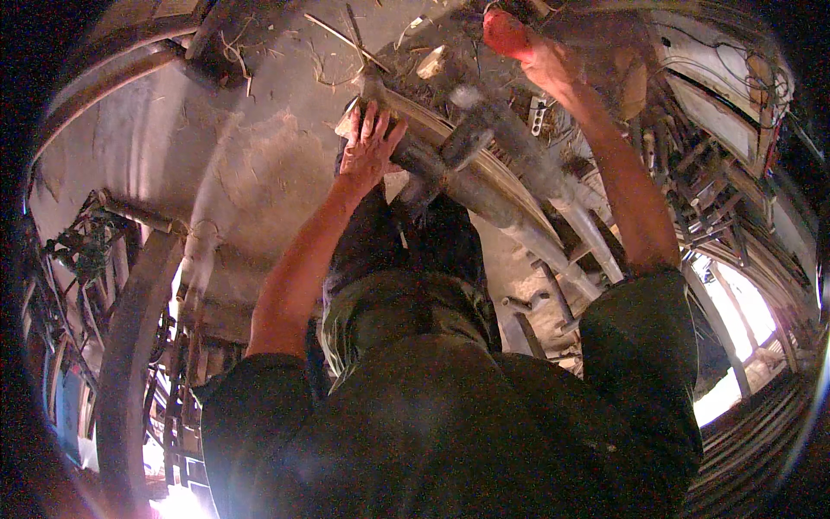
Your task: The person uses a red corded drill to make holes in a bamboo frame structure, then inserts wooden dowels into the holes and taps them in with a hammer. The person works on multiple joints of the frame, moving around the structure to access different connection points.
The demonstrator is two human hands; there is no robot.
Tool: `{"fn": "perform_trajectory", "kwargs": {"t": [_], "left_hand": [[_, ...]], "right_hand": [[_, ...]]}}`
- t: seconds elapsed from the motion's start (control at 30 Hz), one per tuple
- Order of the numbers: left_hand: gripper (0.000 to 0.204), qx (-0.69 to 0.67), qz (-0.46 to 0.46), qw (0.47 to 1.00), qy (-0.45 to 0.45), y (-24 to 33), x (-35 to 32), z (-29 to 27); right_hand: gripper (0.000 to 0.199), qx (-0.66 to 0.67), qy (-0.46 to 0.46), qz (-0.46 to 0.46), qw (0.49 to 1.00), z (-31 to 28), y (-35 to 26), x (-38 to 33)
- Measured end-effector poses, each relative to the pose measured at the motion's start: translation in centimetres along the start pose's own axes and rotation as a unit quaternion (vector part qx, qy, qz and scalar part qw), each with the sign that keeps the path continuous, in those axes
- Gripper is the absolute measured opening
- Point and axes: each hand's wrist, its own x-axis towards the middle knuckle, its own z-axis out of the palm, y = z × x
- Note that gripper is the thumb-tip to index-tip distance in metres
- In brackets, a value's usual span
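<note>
My left hand (370, 145) lies over a pale piece of wood (346, 121), with its fingers forward and slightly spread and its thumb to the right. Much of that wood is hidden beneath the hand. It rests at the near end of a long, dark beam (424, 160), just in front of my legs. Out at the far right, my right hand (553, 69) is raised, the arm stretched forward. Its fingers appear closed and run into a bright red patch (507, 35); what they hold is too blurred to make out.
Several grey poles (553, 186) run diagonally from the middle toward the right. A cut log end (432, 62) and thin sticks (346, 39) lie ahead on the dusty floor (251, 156). A white power strip (538, 115) lies beneath my right arm. Stacked timber (713, 195) fills the right side.
</note>
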Motion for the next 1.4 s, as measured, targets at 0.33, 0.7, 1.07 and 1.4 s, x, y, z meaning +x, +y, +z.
{"fn": "perform_trajectory", "kwargs": {"t": [0.33,0.7,1.07,1.4], "left_hand": [[0.095,-0.015,-0.004,1.000,0.002,-0.2,-0.4,0.5],[0.100,-0.026,-0.014,1.000,-0.009,-0.1,-0.4,0.2],[0.097,-0.044,-0.010,0.998,-0.032,-0.1,-0.3,0.0],[0.059,-0.856,-0.135,0.479,-0.140,17.1,4.9,-7.4]], "right_hand": [[0.036,-0.063,-0.011,-0.061,0.996,-5.6,-8.6,0.5],[0.028,-0.196,-0.028,-0.138,0.970,-5.4,-9.5,-1.3],[0.034,0.043,0.027,0.149,0.987,-8.4,-10.2,-10.3],[0.017,0.337,0.091,0.547,0.761,-14.3,-25.8,-26.1]]}}
